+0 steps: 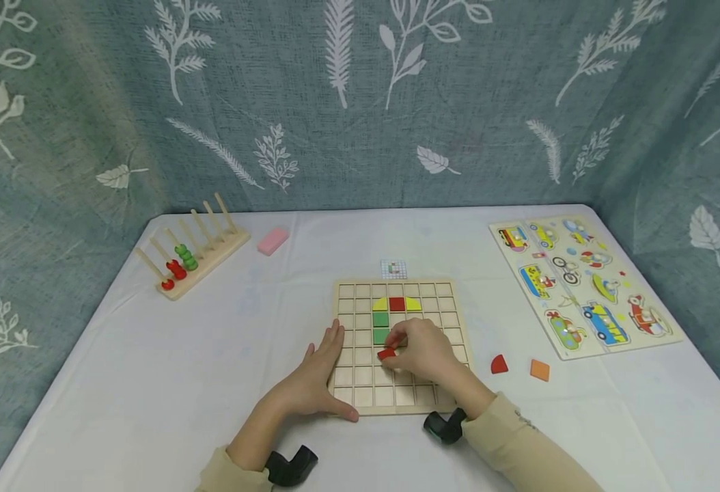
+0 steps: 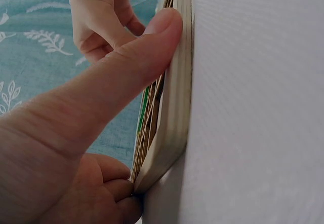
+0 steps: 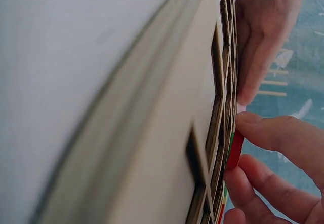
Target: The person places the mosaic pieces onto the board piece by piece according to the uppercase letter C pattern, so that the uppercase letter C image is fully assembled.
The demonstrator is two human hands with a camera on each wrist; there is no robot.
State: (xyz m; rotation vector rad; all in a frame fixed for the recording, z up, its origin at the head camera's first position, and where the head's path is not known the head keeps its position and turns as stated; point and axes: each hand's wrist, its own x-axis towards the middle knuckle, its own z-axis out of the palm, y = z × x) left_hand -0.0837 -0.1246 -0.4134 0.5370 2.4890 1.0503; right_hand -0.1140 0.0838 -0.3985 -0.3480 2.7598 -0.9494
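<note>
Right hand (image 1: 424, 352) pinches a red tile (image 1: 386, 353) over the grid board (image 1: 449, 321), apparently mid-placement; left hand (image 1: 317, 372), fingers straight, steadies the board's left edge.

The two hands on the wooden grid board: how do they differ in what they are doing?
The left hand lies flat, fingers straight, bracing the grid board at its left edge; the right hand curls over the board, pinching a small red piece. Both touch or hover over the board, and both arms wear beige sleeves.
</note>
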